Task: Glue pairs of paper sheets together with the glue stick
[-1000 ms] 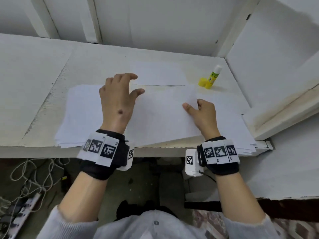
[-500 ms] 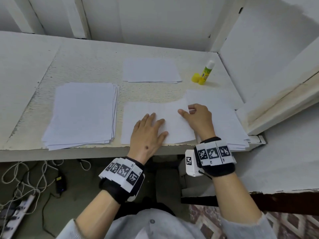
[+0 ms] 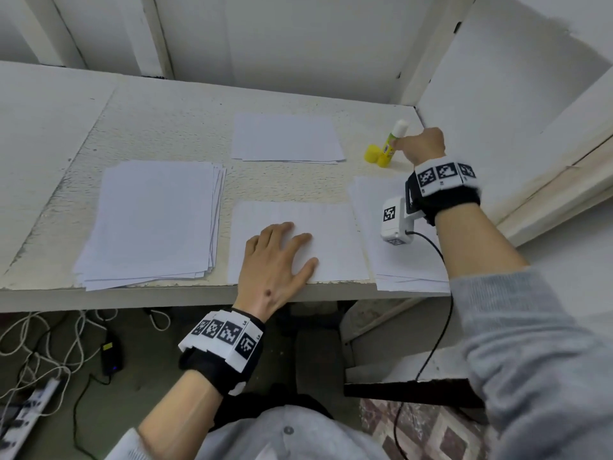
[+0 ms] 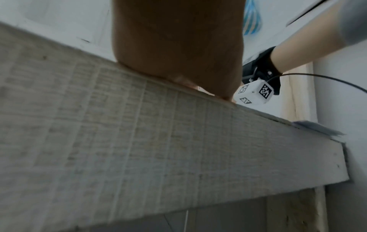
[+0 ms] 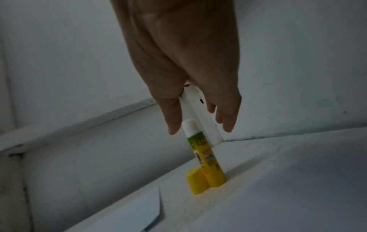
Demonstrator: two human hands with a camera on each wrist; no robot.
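So since half a sec ago the right hand (image 3: 423,146) left the sheet in front of me (image 3: 318,240) and went out to the far right corner, where the glue stick (image 3: 393,142) stands upright w/ its yellow cap (image 3: 371,153) off and touching it at the base. In the right wrist view the fingers (image 5: 173,116) are straight and spread on either side of the white glue tip, not clamped on it yet afaict. Left hand (image 3: 275,257) hasn't moved, flat w/ fingers spread on the near left part of that single sheet, pinning it at the table edge (image 3: 116,295).

My read: sheet's placed, next is grab glue and coat it. Then a partner sheet prob comes from the left stack (image 3: 156,220) or the right one (image 3: 374,207), can't say which. A thin pile (image 3: 285,137) sits at the far middle, maybe finished pairs, can't confirm.

Hard to see: the head view hides the right fingertips behind the knuckles. The left wrist cam is mostly palm and table front, blurry, no paper detail. The right cam is dim.
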